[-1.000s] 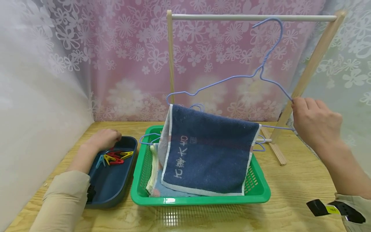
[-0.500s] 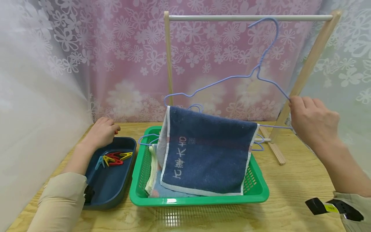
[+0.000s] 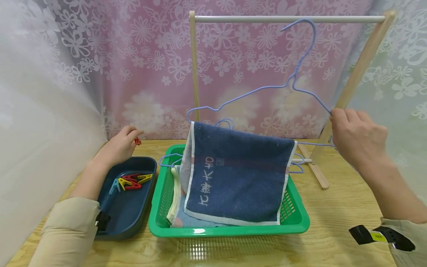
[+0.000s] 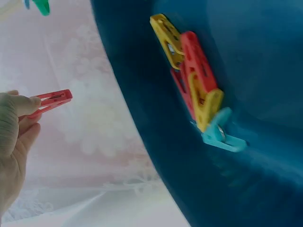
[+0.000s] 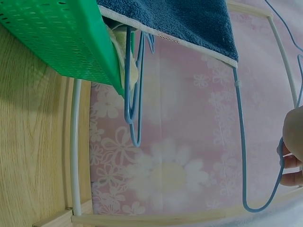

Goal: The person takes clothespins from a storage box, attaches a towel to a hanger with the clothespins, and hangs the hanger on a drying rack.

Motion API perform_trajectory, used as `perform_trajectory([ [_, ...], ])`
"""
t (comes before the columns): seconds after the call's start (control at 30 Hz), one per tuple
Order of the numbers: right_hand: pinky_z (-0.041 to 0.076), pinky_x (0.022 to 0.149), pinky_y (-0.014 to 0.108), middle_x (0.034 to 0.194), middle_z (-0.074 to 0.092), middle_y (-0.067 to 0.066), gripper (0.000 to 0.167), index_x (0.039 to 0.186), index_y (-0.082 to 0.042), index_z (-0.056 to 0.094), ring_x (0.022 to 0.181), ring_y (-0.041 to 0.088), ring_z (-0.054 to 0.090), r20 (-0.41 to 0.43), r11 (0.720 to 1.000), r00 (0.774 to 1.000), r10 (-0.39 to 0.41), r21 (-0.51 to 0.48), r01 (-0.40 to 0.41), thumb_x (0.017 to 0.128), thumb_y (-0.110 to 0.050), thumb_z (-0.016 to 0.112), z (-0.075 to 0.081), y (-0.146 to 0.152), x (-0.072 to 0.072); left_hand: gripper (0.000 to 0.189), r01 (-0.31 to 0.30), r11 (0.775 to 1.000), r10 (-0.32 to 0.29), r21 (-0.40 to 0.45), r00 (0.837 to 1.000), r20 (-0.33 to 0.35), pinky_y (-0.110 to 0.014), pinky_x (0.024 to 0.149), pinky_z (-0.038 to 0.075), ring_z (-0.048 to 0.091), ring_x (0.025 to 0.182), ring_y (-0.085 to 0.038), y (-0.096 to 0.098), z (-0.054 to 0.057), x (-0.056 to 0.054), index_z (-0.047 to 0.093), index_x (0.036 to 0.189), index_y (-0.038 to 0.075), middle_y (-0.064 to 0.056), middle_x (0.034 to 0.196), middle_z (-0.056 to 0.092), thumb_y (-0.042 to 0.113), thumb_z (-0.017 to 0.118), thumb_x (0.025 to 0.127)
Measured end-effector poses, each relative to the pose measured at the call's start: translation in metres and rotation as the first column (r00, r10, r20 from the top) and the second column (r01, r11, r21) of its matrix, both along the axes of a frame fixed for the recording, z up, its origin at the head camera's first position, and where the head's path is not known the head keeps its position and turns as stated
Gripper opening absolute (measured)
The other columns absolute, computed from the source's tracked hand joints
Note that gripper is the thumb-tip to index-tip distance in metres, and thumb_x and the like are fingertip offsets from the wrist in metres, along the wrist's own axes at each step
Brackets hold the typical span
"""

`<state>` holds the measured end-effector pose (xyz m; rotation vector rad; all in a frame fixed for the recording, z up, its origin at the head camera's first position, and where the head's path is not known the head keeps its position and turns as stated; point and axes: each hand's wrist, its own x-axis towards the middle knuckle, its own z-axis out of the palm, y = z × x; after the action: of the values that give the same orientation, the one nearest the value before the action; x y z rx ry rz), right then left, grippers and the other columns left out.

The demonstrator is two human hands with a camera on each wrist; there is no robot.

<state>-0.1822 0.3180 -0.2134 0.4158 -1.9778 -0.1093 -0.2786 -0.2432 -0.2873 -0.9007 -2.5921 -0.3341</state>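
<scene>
Pinched between the thumb and fingers of my left hand is a red clothespin, held just above the far end of a dark blue tray. Several red, yellow and light blue clothespins lie in that tray. My right hand grips the right end of a blue wire hanger, its hook overlapping the rack's bar in the head view. Over the hanger's lower wire drapes a dark blue towel with white edging, hanging in front of and over the green basket.
A wooden drying rack with a pale top bar stands behind the basket. Folded cloths and more blue hangers are in the basket. A floral curtain closes off the back.
My left hand has risen out of the tray with a red clothespin and moved slightly up and away. The hanger and towel in my right hand have shifted slightly left.
</scene>
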Motion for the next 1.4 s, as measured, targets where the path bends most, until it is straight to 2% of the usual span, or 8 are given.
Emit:
perform_trajectory([
  [0.1,0.019,0.029,0.044,0.062,0.048,0.018,0.018,0.085,0.0,0.052,0.056,0.041,0.046,-0.014,1.0,1.0,0.007,-0.007,-0.007,0.094,-0.013,0.045,0.0,-0.002,-0.002,0.036,-0.016,1.0,0.016,0.015,1.0,-0.002,-0.048,0.074,0.047,0.054,0.089,-0.036,0.004,0.005,0.004,0.054,0.117,-0.007,-0.023,0.105,0.051,-0.012,0.055,0.082],
  [0.23,0.019,0.029,0.042,0.065,0.051,0.019,0.016,0.084,0.0,0.052,0.055,0.041,0.046,-0.013,1.0,1.0,0.007,-0.007,-0.008,0.094,-0.012,0.046,0.001,-0.004,-0.004,0.034,0.009,0.999,-0.006,0.043,0.997,-0.073,-0.048,0.073,0.047,0.054,0.091,-0.035,0.014,0.014,0.011,0.057,0.113,-0.005,-0.021,0.105,0.054,-0.01,0.059,0.08],
  [0.5,0.018,0.029,0.043,0.065,0.051,0.02,0.02,0.081,0.0,0.051,0.055,0.041,0.046,-0.033,1.0,0.999,0.0,0.0,0.0,0.095,-0.013,0.045,0.005,-0.007,-0.006,0.038,0.09,0.976,-0.062,0.199,0.988,-0.141,-0.044,0.07,0.047,0.054,0.089,-0.031,0.042,0.045,0.028,0.059,0.113,-0.006,-0.02,0.103,0.058,-0.007,0.069,0.076],
  [0.77,0.02,0.029,0.047,0.067,0.053,0.021,0.014,0.083,0.001,0.052,0.056,0.042,0.046,-0.046,1.0,0.999,0.009,-0.007,-0.009,0.093,-0.01,0.049,0.006,-0.009,-0.006,0.04,0.128,0.944,-0.089,0.304,0.986,-0.138,-0.045,0.078,0.048,0.058,0.089,-0.028,0.059,0.072,0.052,0.061,0.112,-0.003,-0.014,0.097,0.059,-0.005,0.072,0.074],
  [0.9,0.02,0.029,0.047,0.069,0.054,0.022,0.014,0.085,0.001,0.052,0.056,0.042,0.046,-0.046,1.0,0.999,0.009,-0.005,-0.009,0.093,-0.009,0.048,0.007,-0.01,-0.005,0.043,0.146,0.937,-0.107,0.317,0.985,-0.139,-0.036,0.078,0.047,0.056,0.088,-0.023,0.068,0.084,0.066,0.061,0.115,0.0,-0.01,0.096,0.057,-0.004,0.072,0.073],
  [1.03,0.02,0.029,0.047,0.069,0.053,0.022,0.013,0.085,0.001,0.052,0.056,0.042,0.045,-0.043,1.0,0.999,0.008,-0.002,-0.008,0.093,-0.009,0.048,0.007,-0.011,-0.005,0.053,0.211,0.927,-0.154,0.31,0.968,-0.198,-0.025,0.071,0.047,0.056,0.086,-0.02,0.079,0.093,0.077,0.058,0.121,0.002,-0.009,0.093,0.056,-0.008,0.072,0.07],
  [1.23,0.021,0.029,0.048,0.069,0.054,0.021,0.012,0.085,0.001,0.052,0.058,0.042,0.047,-0.039,1.0,0.999,0.01,0.001,-0.009,0.092,-0.009,0.049,0.007,-0.012,-0.005,0.056,0.341,0.916,-0.258,0.211,0.904,-0.342,-0.028,0.057,0.047,0.057,0.088,-0.023,0.099,0.098,0.087,0.053,0.124,-0.002,-0.014,0.096,0.057,-0.009,0.072,0.071],
  [1.4,0.022,0.029,0.048,0.069,0.053,0.021,0.015,0.085,0.0,0.052,0.058,0.042,0.047,-0.039,1.0,0.999,0.01,0.011,-0.01,0.094,-0.01,0.047,0.008,-0.013,-0.005,0.046,0.331,0.928,-0.258,0.173,0.903,-0.343,-0.029,0.052,0.041,0.057,0.078,-0.024,0.114,0.099,0.088,0.057,0.119,-0.001,-0.014,0.095,0.06,-0.008,0.069,0.075],
])
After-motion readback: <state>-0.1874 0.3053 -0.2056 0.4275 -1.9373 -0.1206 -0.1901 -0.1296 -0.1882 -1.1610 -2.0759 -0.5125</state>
